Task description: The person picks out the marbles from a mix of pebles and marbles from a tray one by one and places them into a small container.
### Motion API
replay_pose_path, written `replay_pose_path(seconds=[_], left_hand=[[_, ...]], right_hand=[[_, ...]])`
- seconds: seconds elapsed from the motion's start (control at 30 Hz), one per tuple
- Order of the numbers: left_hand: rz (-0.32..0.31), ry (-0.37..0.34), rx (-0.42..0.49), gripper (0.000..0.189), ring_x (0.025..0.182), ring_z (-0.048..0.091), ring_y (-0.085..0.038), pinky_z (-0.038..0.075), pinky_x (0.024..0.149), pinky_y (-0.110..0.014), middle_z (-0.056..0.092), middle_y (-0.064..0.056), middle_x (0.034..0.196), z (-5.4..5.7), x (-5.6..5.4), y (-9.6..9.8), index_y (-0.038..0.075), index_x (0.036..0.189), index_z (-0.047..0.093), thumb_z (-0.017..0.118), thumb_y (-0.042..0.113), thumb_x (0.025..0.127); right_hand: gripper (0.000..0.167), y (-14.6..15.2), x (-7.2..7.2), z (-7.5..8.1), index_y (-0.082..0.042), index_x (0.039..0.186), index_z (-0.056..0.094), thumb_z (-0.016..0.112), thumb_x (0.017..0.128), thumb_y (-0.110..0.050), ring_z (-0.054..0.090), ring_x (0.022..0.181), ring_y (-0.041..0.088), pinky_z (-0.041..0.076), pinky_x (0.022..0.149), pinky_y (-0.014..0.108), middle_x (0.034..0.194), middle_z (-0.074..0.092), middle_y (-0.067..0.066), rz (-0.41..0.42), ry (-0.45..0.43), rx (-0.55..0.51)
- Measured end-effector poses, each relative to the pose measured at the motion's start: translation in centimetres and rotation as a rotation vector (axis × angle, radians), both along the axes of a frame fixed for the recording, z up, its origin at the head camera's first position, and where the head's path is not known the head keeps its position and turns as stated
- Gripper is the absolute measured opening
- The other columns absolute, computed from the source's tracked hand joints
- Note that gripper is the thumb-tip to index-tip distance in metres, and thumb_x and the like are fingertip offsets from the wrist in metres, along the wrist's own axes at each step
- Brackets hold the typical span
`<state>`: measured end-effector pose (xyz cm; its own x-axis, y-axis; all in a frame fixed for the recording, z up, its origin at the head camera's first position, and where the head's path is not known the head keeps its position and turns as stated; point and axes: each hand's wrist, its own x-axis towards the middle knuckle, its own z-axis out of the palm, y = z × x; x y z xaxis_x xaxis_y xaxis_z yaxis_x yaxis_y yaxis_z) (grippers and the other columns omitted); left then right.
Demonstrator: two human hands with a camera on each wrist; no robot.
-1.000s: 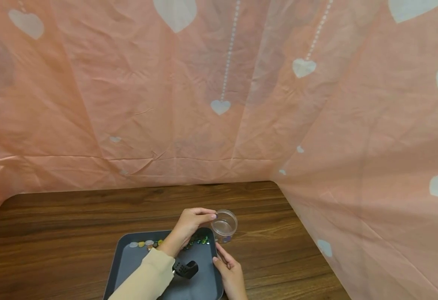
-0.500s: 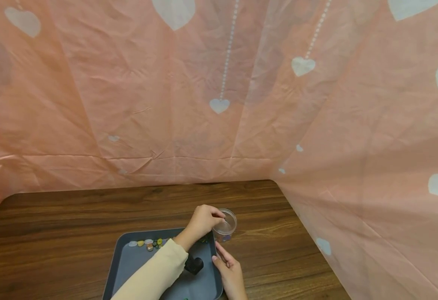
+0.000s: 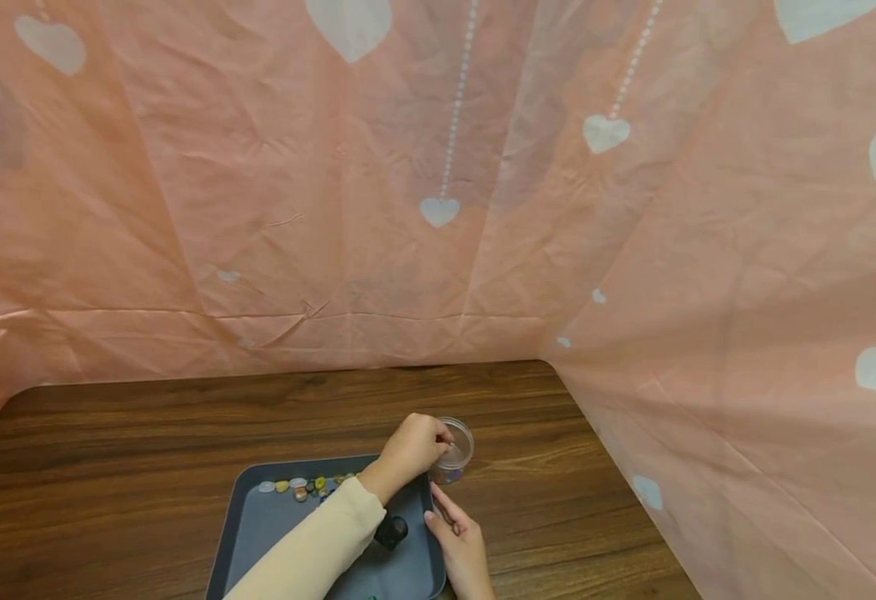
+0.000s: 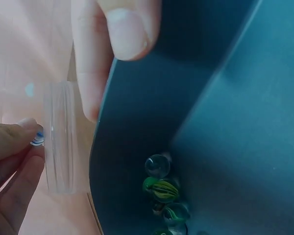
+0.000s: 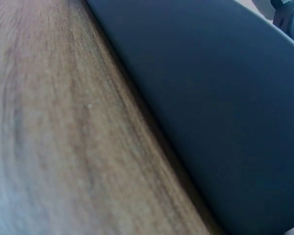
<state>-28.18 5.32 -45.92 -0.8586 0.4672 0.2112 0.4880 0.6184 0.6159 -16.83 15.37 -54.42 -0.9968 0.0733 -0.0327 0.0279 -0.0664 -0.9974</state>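
Observation:
My left hand [image 3: 412, 448] reaches across the dark tray to the clear plastic jar [image 3: 458, 454] beyond its far right corner. Its thumb and fingers pinch a blue-and-white glass marble [image 4: 37, 137] right at the jar's mouth, best seen in the left wrist view. Something bluish shows low in the jar. My right hand [image 3: 460, 546] holds the right rim of the tray [image 3: 253, 550], thumb inside and fingers outside. Green and clear marbles [image 4: 164, 190] lie along the tray's wall in the left wrist view; my left forearm covers part of them in the head view.
Along the tray's far side lies a row of coloured glass pieces [image 3: 300, 493]. A black device [image 3: 391, 530] hangs at my left wrist, over the tray. Wooden tabletop [image 3: 145, 433] surrounds the tray, and a pink heart-patterned cloth [image 3: 377, 250] rises behind and at the right.
My left hand has moved right from the tray's far edge to the jar's mouth, still pinching the marble, and its fingers now point lower. My right hand has stayed on the rim.

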Motion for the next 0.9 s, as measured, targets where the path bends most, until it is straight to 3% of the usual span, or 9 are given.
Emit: replay_pose_path(seconds=[0.37, 0.53, 0.73, 0.9], left_hand=[[-0.002, -0.016, 0.039, 0.006, 0.078, 0.067, -0.013, 0.053, 0.063, -0.021, 0.077, -0.007, 0.087, -0.3, -0.2, -0.1, 0.003, 0.089, 0.079, 0.075, 0.003, 0.085], [0.013, -0.038, 0.079, 0.007, 0.078, 0.067, -0.014, 0.052, 0.061, -0.020, 0.077, -0.008, 0.089, -0.1, 0.0, -0.6, 0.003, 0.090, 0.079, 0.076, 0.004, 0.084], [0.037, -0.056, 0.211, 0.007, 0.077, 0.067, -0.013, 0.050, 0.059, -0.018, 0.077, -0.010, 0.093, 0.5, 0.5, -1.9, 0.004, 0.091, 0.079, 0.076, 0.006, 0.085], [0.086, -0.100, 0.335, 0.010, 0.082, 0.071, -0.017, 0.054, 0.064, -0.022, 0.078, -0.009, 0.096, 0.8, 1.0, -3.6, 0.006, 0.094, 0.080, 0.076, 0.011, 0.086]], right_hand=[[0.049, 0.0, -0.1, 0.1, 0.006, 0.142, 0.048, 0.059, 0.098, -0.012, 0.046, 0.137, 0.033, 0.047, 0.098, 0.016, 0.145, 0.048, 0.026, -0.007, -0.009, 0.032], [0.049, 0.0, 0.0, 0.1, 0.008, 0.143, 0.045, 0.058, 0.098, -0.010, 0.049, 0.135, 0.031, 0.047, 0.096, 0.016, 0.145, 0.047, 0.028, 0.007, 0.000, -0.011], [0.049, -0.1, 0.0, 0.3, 0.008, 0.143, 0.045, 0.057, 0.098, -0.008, 0.053, 0.129, 0.019, 0.048, 0.092, 0.014, 0.146, 0.047, 0.028, 0.005, -0.013, -0.055], [0.050, -0.1, 0.1, 0.3, 0.008, 0.142, 0.046, 0.058, 0.097, -0.008, 0.057, 0.125, 0.017, 0.051, 0.091, 0.018, 0.146, 0.047, 0.029, 0.007, -0.010, -0.053]])
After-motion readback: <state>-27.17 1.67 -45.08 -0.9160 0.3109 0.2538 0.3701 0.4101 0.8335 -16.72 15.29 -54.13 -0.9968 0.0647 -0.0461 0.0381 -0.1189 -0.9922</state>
